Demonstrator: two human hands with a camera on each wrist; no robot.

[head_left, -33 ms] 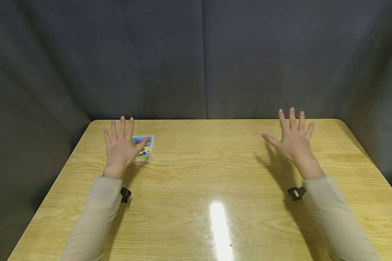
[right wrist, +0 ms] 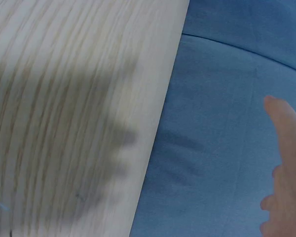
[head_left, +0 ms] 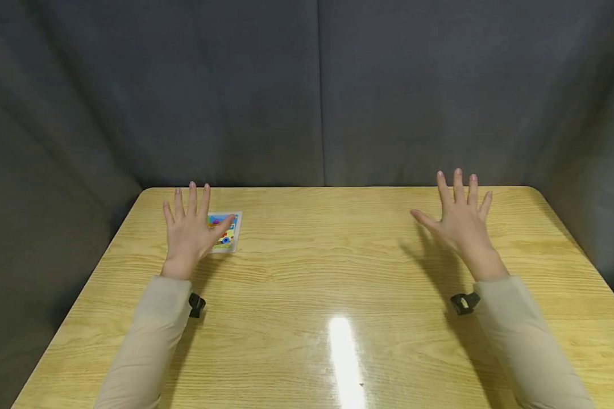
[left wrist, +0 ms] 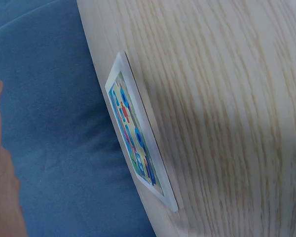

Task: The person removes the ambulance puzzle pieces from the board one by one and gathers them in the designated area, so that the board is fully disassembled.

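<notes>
In the head view my left hand (head_left: 186, 236) hovers over the left part of the table with its fingers spread straight, holding nothing. Partly hidden behind its thumb and index finger lies a flat, colourful picture puzzle (head_left: 230, 237) with a pale border. The left wrist view shows this flat picture puzzle (left wrist: 138, 133) whole, lying near the table's edge; its printed scene has blue, red and yellow shapes too small to make out. My right hand (head_left: 460, 227) is raised over the right side, fingers and thumb spread wide, touching nothing.
A wooden table (head_left: 307, 272) with rounded far corners spans the view. Dark grey-blue curtain fabric (head_left: 307, 102) hangs behind it and along both sides. Each wrist carries a small black camera, such as the right wrist camera (head_left: 464, 303). A bright light reflection falls near the front.
</notes>
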